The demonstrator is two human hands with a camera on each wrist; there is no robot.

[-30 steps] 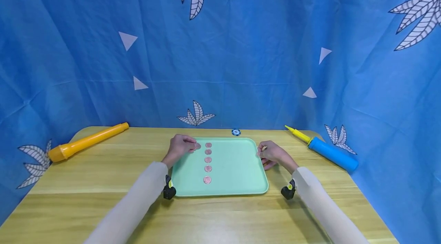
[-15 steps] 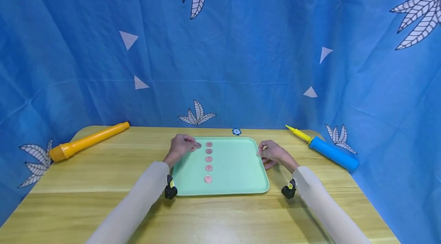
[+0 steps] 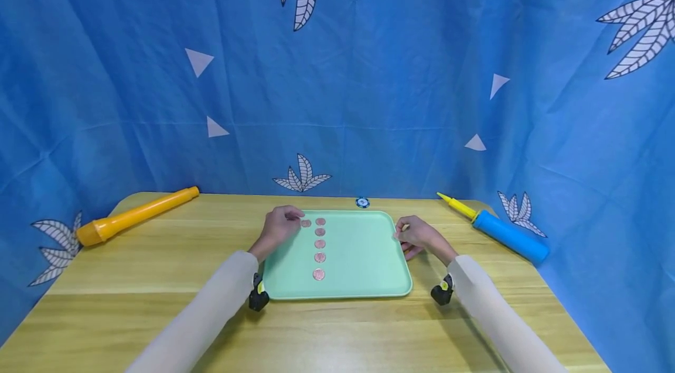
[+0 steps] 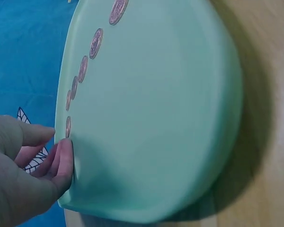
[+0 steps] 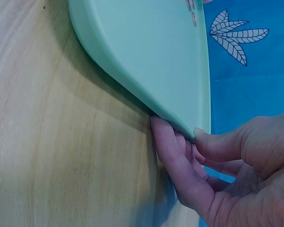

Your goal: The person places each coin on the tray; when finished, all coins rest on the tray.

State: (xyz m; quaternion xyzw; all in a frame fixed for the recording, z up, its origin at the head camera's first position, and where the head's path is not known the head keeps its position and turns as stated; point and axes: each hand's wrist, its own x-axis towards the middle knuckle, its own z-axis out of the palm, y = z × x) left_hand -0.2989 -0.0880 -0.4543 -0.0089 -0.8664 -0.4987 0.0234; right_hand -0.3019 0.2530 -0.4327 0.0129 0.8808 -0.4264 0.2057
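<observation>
- As seen from the head camera, a mint-green tray point(image 3: 364, 256) lies flat on the wooden table point(image 3: 132, 308), bearing a column of five copper coins point(image 3: 319, 247) and a sixth coin point(image 3: 306, 223) just left of the column's far end. The left hand point(image 3: 282, 225), fingers loosely bent, rests its fingertips beside that sixth coin; whether it pinches the coin cannot be told here. The right hand point(image 3: 418, 236) grips the tray's right rim.
- Off the tray lie an orange tube point(image 3: 134, 216), a blue and yellow pump point(image 3: 501, 231) and a blue chip point(image 3: 361, 202).
- In the left-wrist view, the left hand point(image 4: 23, 175) has thumb and fingers slightly parted at the tray point(image 4: 151, 113) edge, the nearest coin point(image 4: 68, 126) just beyond the fingertips point(image 4: 64, 153); it appears to hold nothing.
- In the right-wrist view, the right hand point(image 5: 217, 175) clamps the tray point(image 5: 146, 52) rim, thumb above, fingers point(image 5: 173, 156) beneath.
- Judgement: a second row of coins is being started. The next move calls for aligning a further coin beside the column while the tray is steadied.
</observation>
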